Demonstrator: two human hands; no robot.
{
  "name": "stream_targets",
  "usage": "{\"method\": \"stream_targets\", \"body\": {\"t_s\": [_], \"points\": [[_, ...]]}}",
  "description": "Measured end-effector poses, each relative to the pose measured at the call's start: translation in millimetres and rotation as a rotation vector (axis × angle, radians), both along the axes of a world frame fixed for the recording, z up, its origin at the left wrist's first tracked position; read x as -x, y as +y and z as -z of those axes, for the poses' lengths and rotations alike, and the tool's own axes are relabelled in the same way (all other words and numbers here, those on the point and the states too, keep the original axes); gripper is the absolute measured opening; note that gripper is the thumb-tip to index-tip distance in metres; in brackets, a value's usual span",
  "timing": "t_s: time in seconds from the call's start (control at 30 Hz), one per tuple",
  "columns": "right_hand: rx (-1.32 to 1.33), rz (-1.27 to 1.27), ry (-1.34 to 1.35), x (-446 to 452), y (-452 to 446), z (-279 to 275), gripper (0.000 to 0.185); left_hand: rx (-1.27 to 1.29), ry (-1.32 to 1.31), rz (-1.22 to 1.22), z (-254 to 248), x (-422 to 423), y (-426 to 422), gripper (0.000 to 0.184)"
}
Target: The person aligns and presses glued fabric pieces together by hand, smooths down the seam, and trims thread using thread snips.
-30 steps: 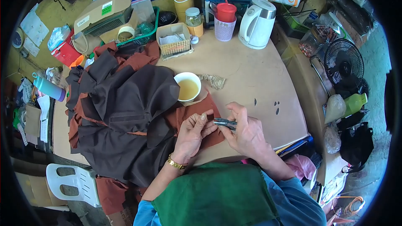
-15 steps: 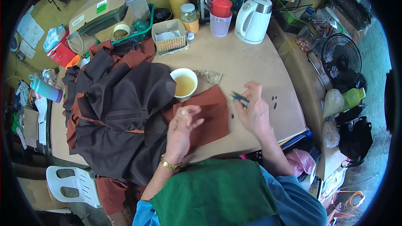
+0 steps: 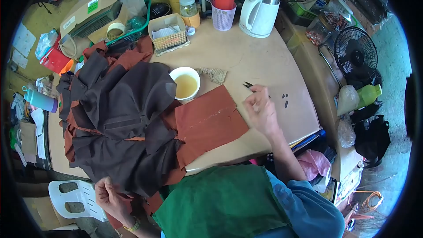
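My right hand (image 3: 263, 112) is closed round small dark thread snips (image 3: 248, 85), whose pointed blades stick out past the fingers above the table. My left hand (image 3: 108, 195) hangs low at the left, beside the lower edge of the dark garment; its fingers are curled together, and whatever they may hold is too small to make out. The heaped dark brown garment (image 3: 128, 92) has rust-coloured lining showing at its edges. A flat rust-coloured fabric panel (image 3: 211, 117) extends from it, with a pale broken line across it. A white bowl of yellowish liquid (image 3: 185, 83) stands behind the panel.
A crumpled cloth strip (image 3: 216, 75) lies by the bowl. Small dark pieces (image 3: 285, 101) lie right of my right hand. A white kettle (image 3: 260, 11), purple cup (image 3: 224, 17), jar (image 3: 189, 11) and checked basket (image 3: 168, 35) line the back. A white plastic chair (image 3: 75, 198) stands lower left.
My left hand has moved from over the fabric panel down and left, past the garment. The panel is now uncovered. My right hand keeps the snips, with its fingers more closed. The view has shifted slightly.
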State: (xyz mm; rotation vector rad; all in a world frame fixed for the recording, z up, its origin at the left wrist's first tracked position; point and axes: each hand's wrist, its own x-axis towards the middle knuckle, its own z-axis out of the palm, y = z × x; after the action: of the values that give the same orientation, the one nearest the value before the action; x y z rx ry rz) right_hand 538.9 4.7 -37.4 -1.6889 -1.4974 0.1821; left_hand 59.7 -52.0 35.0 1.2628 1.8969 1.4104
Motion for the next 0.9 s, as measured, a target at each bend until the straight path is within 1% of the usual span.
{"method": "stream_targets", "body": {"t_s": [0.03, 0.1, 0.13, 0.17, 0.2, 0.23, 0.3, 0.33, 0.4, 0.43, 0.47, 0.5, 0.53, 0.6, 0.63, 0.67, 0.7, 0.73, 0.77, 0.8, 0.83, 0.9], "points": [[0.036, -0.046, 0.122, 10.8, -5.6, -0.8, 0.055, -0.1, 0.0, 0.028, -3.6, -15.2, 5.4, 0.024], [0.301, -0.099, 0.315, 35.3, -16.0, -11.5, 0.055, -0.238, 0.254, 0.31, -28.2, -78.1, 28.2, 0.021], [0.3, -0.1, 0.31, 38.9, -16.8, -4.9, 0.055, -0.167, 0.175, 0.501, -26.5, -98.4, 38.3, 0.02], [0.278, -0.121, 0.175, 40.1, -16.4, 7.8, 0.055, -0.095, 0.094, 0.693, -19.6, -118.1, 48.7, 0.018], [0.258, -0.141, 0.041, 39.7, -16.4, 16.1, 0.054, 0.017, 0.008, 0.832, -10.8, -143.8, 59.9, 0.014], [0.257, -0.138, 0.038, 38.6, -17.0, 19.3, 0.054, -0.064, 0.061, 0.94, 4.8, -171.1, 70.5, 0.016], [0.271, -0.103, 0.049, 36.4, -17.6, 23.2, 0.055, -0.219, 0.066, 1.043, 38.1, -224.7, 87.2, 0.019], [0.27, -0.098, 0.048, 34.6, -17.6, 27.3, 0.055, -0.226, 0.101, 1.052, 56.3, -245.6, 93.3, 0.019], [0.271, -0.112, 0.17, 29.4, -16.3, 33.4, 0.054, -0.236, 0.135, 1.068, 81.8, -271.2, 100.6, 0.019], [0.269, -0.105, 0.169, 27.2, -15.3, 31.7, 0.054, -0.264, 0.239, 1.049, 89.2, -279.7, 103.3, 0.018], [0.318, -0.114, 0.314, 25.6, -14.6, 28.9, 0.052, -0.29, 0.344, 1.028, 95.7, -284.8, 105.0, 0.018], [0.366, -0.123, 0.46, 23.3, -13.8, 26.5, 0.05, -0.29, 0.342, 1.036, 100.2, -285.7, 106.2, 0.018], [0.365, -0.118, 0.46, 19.0, -11.6, 24.3, 0.05, -0.288, 0.376, 1.054, 104.2, -284.4, 107.9, 0.016], [0.357, -0.057, 0.394, 6.8, -5.4, 19.2, 0.048, -0.286, 0.408, 1.072, 107.4, -284.4, 108.1, 0.015], [0.359, -0.056, 0.395, -0.9, -1.2, 15.4, 0.048, -0.277, 0.345, 1.025, 105.6, -284.2, 107.1, 0.012], [0.203, 0.108, -0.006, -11.2, 4.5, 10.8, 0.046, -0.269, 0.283, 0.976, 104.7, -284.0, 107.1, 0.01], [0.038, 0.268, -0.405, -22.4, 11.1, 7.6, 0.044, -0.268, 0.287, 0.976, 105.1, -283.4, 109.4, 0.01], [0.04, 0.271, -0.399, -36.9, 17.1, 13.1, 0.044, -0.197, 0.236, 0.944, 105.7, -281.6, 111.3, 0.009], [0.029, 0.22, -0.378, -54.5, 24.1, 25.4, 0.045, -0.128, 0.185, 0.912, 106.2, -279.9, 113.7, 0.009], [0.016, 0.167, -0.358, -67.0, 31.0, 34.7, 0.046, -0.003, 0.092, 0.906, 106.9, -278.4, 117.3, 0.01], [0.015, 0.167, -0.356, -73.1, 36.3, 39.2, 0.046, -0.004, 0.095, 0.906, 105.4, -277.9, 119.7, 0.01], [-0.012, 0.154, -0.309, -77.6, 44.3, 40.8, 0.037, 0.207, -0.021, 0.919, 101.0, -277.2, 123.9, 0.011]]}}
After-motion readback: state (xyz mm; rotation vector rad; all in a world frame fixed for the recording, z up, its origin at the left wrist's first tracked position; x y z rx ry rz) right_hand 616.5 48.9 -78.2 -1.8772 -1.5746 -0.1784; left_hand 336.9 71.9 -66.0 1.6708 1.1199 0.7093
